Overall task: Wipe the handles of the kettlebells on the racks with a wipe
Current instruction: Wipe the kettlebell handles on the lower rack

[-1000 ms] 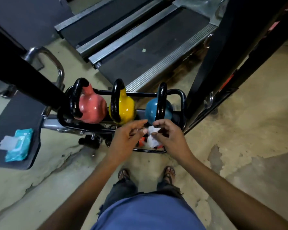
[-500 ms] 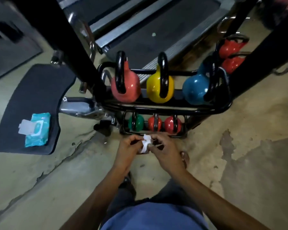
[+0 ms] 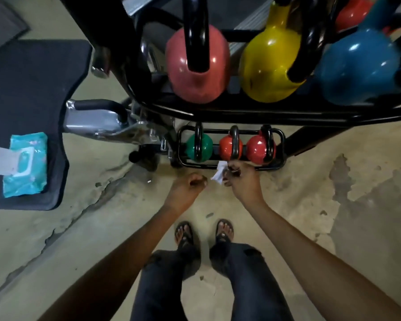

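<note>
In the head view, the right hand pinches a crumpled white wipe between thumb and curled fingers, just in front of the lower rack and below the black handle of the orange kettlebell; whether the wipe touches the handle cannot be told. The left hand hangs just beside it, fingers curled together on nothing. The lower rack holds 3 weights in a row: a green kettlebell, the orange one in the middle and a red kettlebell. The upper rack carries a pink kettlebell, a yellow kettlebell and a blue kettlebell. To the left, an open teal wipe pack lies on a dark mat.
</note>
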Demonstrator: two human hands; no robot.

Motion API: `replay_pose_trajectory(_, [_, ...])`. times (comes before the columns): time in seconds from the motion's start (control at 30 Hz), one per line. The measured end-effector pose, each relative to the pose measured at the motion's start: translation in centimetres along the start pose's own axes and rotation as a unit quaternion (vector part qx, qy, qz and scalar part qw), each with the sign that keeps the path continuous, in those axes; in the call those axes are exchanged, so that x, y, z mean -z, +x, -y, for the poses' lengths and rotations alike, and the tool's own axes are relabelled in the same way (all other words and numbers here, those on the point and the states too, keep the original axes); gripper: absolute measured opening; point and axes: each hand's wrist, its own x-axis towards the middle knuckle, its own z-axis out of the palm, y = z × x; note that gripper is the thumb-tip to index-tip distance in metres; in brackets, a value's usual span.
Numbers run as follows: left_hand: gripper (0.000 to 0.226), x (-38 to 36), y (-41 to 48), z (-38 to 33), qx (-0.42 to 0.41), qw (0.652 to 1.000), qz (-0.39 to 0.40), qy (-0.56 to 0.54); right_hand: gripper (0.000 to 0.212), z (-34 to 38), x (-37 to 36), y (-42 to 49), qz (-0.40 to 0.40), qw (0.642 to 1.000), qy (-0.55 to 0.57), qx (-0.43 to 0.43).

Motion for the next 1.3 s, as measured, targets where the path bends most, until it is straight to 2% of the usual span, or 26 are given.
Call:
replay_pose_trajectory(0.2, [0.035,-1.4,11.8,5.1,-0.07,0.979,0.006,0.19,0.023,-7.0,-4.6,10.2,-0.016,0.999,-0.033,0.015])
replay_pose_trajectory(0.27, [0.046,-1.9,15.3,6.4,-0.085,0.97,0.001,0.226,0.027,-8.4,-6.1,13.2,-0.024,0.999,-0.045,0.017])
replay_pose_trajectory(0.33, [0.059,-2.2,18.1,7.6,-0.097,0.96,-0.006,0.264,0.025,-9.6,-7.3,15.9,-0.031,0.996,-0.069,0.049])
replay_pose_trajectory(0.43, [0.075,-2.1,22.1,9.2,-0.108,0.946,-0.005,0.304,0.021,-11.0,-8.8,20.1,-0.021,0.997,-0.06,0.042])
replay_pose_trajectory(0.57, [0.081,-1.9,26.9,11.1,-0.146,0.923,-0.029,0.356,0.015,-14.1,-11.2,27.0,-0.031,0.998,-0.037,0.037])
replay_pose_trajectory(0.77, [0.075,-1.6,30.9,14.4,-0.214,0.918,-0.036,0.333,0.019,-19.1,-15.9,34.9,-0.047,0.997,0.025,0.053])
replay_pose_trajectory(0.93, [0.074,-1.8,30.8,15.1,-0.262,0.911,-0.063,0.311,0.022,-19.8,-18.1,35.9,-0.074,0.992,0.094,0.027])
replay_pose_trajectory(1.07, [0.079,-2.5,29.3,15.2,-0.238,0.92,-0.078,0.302,0.019,-18.6,-17.4,34.6,-0.104,0.986,0.125,-0.02])
replay_pose_trajectory(1.2, [0.078,-2.9,30.0,15.5,-0.214,0.914,-0.076,0.336,0.005,-18.5,-17.2,36.0,-0.119,0.987,0.108,0.005])
replay_pose_trajectory(1.3, [0.078,-3.2,30.3,15.7,-0.206,0.914,-0.077,0.341,0.018,-19.0,-18.0,36.7,-0.081,0.995,0.051,0.039])
